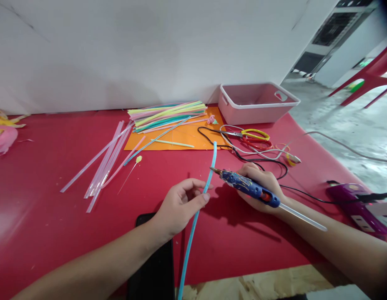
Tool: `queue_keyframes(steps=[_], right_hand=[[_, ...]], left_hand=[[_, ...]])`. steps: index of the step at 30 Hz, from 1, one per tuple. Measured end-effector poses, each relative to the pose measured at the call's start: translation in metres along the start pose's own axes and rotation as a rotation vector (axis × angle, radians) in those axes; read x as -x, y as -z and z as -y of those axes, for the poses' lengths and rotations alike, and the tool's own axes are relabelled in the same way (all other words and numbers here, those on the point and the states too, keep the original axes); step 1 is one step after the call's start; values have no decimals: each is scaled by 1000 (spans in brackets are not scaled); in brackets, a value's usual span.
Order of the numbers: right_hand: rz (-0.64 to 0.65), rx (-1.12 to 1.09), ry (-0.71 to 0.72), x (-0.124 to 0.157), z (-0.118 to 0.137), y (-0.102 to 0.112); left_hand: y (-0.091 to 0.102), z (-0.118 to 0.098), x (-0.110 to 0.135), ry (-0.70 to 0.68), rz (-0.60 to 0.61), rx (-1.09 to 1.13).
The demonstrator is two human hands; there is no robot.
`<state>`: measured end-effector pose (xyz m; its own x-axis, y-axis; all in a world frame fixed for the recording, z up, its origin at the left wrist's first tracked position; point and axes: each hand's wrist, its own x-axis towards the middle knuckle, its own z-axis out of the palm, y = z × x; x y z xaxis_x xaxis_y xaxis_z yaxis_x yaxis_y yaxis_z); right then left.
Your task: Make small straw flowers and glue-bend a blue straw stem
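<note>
On the left I can see the left hand [177, 207], ungloved, with slim fingers [191, 183], and behind it the left forearm [96, 262], uncovered and smooth, broadening toward the near side. Over on the right, the right hand [270, 183] is ungloved too, and the right forearm [334, 235] is likewise uncovered, slender at the wrist [285, 208] and thicker nearer by, where shadow falls across it.
</note>
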<state>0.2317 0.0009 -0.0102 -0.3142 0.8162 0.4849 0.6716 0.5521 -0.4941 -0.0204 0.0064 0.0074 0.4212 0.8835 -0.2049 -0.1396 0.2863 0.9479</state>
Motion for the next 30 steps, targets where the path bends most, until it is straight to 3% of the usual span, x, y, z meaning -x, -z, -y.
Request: queue_keyframes(steps=[10, 20, 30], right_hand=[[-43, 1, 1, -2, 5, 3], [79, -133, 134, 0, -5, -5], [90, -129, 196, -1, -7, -4]], left_hand=[[-1, 0, 0, 11, -7, 16], [0, -2, 1, 37, -15, 15], [-1, -1, 0, 54, -5, 32]])
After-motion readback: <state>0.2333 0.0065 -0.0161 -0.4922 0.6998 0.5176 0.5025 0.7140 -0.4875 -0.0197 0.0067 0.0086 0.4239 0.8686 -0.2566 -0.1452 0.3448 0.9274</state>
